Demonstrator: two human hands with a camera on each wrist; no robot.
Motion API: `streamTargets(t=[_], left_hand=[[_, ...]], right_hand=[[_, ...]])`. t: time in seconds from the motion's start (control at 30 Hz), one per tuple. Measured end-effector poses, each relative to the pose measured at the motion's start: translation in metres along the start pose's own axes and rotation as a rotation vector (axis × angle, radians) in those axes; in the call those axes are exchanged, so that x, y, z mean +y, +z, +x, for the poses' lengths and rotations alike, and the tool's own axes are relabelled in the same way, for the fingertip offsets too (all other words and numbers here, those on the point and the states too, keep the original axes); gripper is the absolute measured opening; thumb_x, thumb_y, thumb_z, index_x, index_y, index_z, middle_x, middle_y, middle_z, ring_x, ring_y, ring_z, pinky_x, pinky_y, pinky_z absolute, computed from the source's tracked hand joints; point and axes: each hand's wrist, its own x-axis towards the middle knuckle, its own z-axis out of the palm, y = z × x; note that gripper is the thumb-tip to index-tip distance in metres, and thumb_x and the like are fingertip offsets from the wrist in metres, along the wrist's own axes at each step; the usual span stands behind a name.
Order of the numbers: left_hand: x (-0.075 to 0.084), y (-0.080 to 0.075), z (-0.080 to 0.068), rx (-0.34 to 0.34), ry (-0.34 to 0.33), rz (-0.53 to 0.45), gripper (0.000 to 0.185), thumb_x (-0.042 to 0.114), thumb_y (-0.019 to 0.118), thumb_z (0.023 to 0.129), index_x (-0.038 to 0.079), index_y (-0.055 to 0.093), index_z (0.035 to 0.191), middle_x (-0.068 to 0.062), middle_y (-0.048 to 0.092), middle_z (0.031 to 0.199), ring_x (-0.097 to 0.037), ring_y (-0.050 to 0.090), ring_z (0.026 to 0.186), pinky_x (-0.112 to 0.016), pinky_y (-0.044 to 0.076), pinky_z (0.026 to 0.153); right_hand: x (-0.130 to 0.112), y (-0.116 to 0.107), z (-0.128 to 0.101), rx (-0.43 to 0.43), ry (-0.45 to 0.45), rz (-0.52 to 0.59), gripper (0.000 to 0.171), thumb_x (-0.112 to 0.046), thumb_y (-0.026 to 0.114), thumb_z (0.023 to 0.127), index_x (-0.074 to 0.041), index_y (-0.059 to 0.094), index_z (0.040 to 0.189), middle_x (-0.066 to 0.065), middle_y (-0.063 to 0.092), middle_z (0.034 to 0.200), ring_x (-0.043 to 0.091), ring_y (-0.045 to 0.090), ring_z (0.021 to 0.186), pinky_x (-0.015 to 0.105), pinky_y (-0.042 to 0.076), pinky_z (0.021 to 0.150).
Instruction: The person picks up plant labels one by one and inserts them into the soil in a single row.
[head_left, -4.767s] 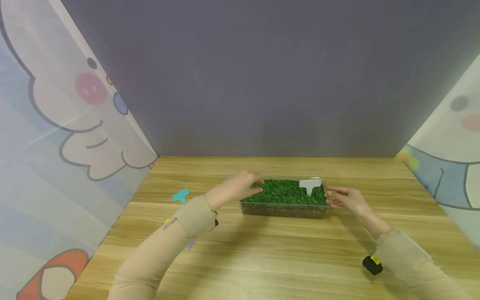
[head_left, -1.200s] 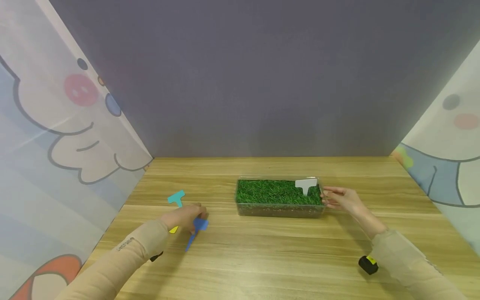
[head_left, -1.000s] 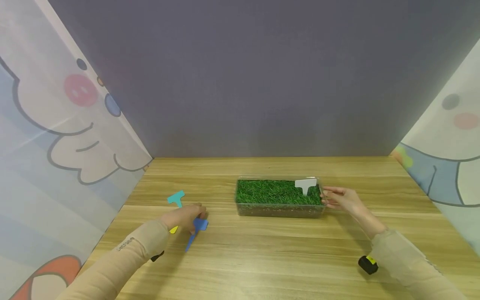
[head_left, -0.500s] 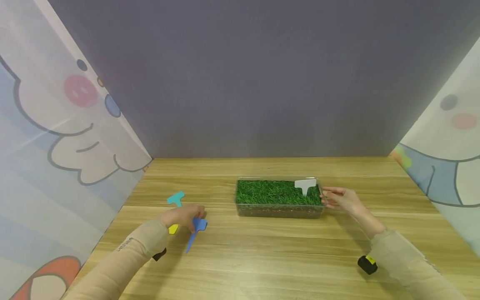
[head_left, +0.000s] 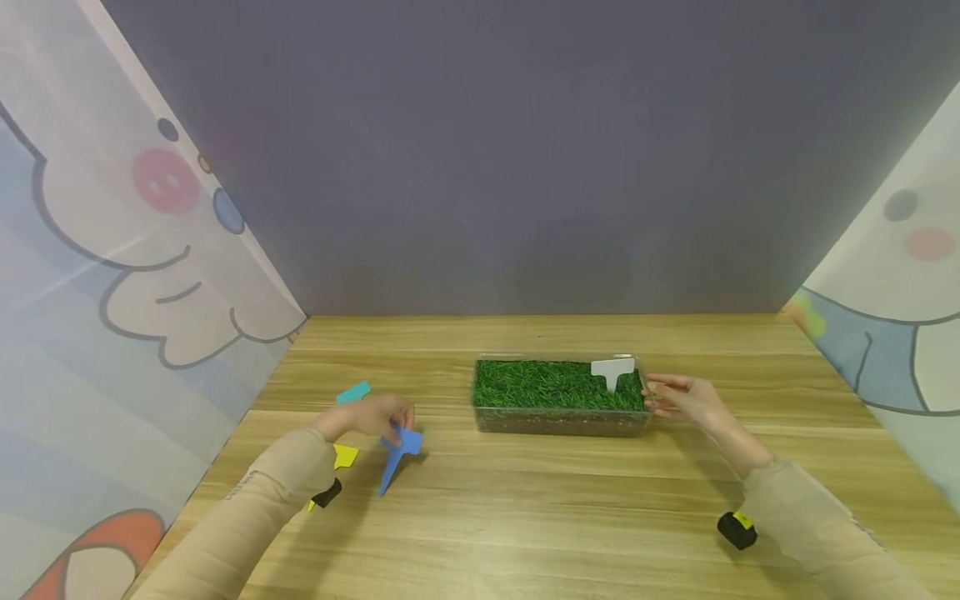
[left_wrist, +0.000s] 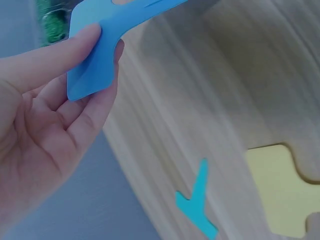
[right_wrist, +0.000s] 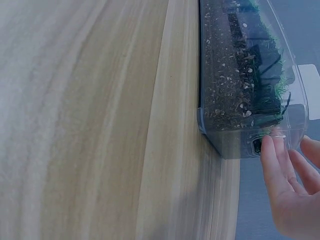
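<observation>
My left hand (head_left: 378, 414) pinches the head of a blue T-shaped plant label (left_wrist: 95, 55) between thumb and fingers. The label's pointed stem slants down near the tabletop. At the right, my right hand (head_left: 696, 398) touches the end wall of a clear rectangular planter (head_left: 562, 423) with fairly straight fingers. Green artificial-looking grass (head_left: 540, 385) covers the planter's top, and dark, speckled soil (right_wrist: 230, 75) shows through its side. A white plant label (head_left: 612, 367) stands in the grass at the right end.
A teal plant label (left_wrist: 197, 205) and a yellow plant label (head_left: 345, 455) lie on the wooden table (head_left: 525, 517), left of the planter. Black wrist devices sit under both sleeves. A grey panel (head_left: 525, 167) rises behind the table, with cartoon-printed sheets (head_left: 90, 250) at the sides.
My left hand went from the planter's left end to the blue label, and has now lifted it slightly off the table. The right hand stays at the planter's right end.
</observation>
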Motion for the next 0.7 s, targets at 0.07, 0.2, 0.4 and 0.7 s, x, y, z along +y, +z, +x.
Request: streamTargets(t=[0.07,0.2,0.4,0.7], left_hand=[[0.002,-0.002,-0.001,0.014,0.013,-0.001,0.016,-0.002,0.065,0.074,0.003,0.054,0.083,-0.001,0.057,0.078,-0.009,0.05,0.07,-0.022,0.045,0.061],[0.007,-0.007,-0.003,0.015,0.042,-0.043,0.013,-0.004,0.062,0.076,0.0,0.054,0.084,-0.002,0.057,0.073,-0.008,0.048,0.065,-0.021,0.045,0.06],[0.013,-0.013,-0.002,0.053,0.038,-0.026,0.011,-0.002,0.064,0.075,0.001,0.055,0.082,0.001,0.057,0.071,-0.007,0.049,0.062,-0.02,0.045,0.06],[0.029,-0.021,0.002,0.089,0.036,-0.042,0.009,0.002,0.064,0.078,0.002,0.056,0.082,0.001,0.059,0.067,-0.009,0.05,0.059,-0.024,0.045,0.06]], right_hand=[[-0.004,0.003,-0.004,-0.006,-0.016,-0.008,0.067,-0.032,0.068,0.076,0.004,0.042,0.126,-0.002,0.067,0.086,0.012,0.064,0.077,0.028,0.051,0.073],[0.0,0.0,-0.001,0.0,-0.005,-0.011,0.067,-0.035,0.069,0.074,0.001,0.045,0.125,-0.003,0.067,0.088,0.012,0.064,0.078,0.027,0.05,0.074],[0.006,-0.004,0.004,-0.026,-0.03,-0.011,0.071,-0.044,0.07,0.068,-0.004,0.049,0.122,-0.003,0.067,0.089,0.013,0.064,0.08,0.029,0.05,0.075],[-0.016,0.009,-0.013,-0.022,-0.06,-0.045,0.054,-0.023,0.061,0.084,0.007,0.042,0.124,0.001,0.067,0.09,0.011,0.064,0.077,0.026,0.051,0.072]])
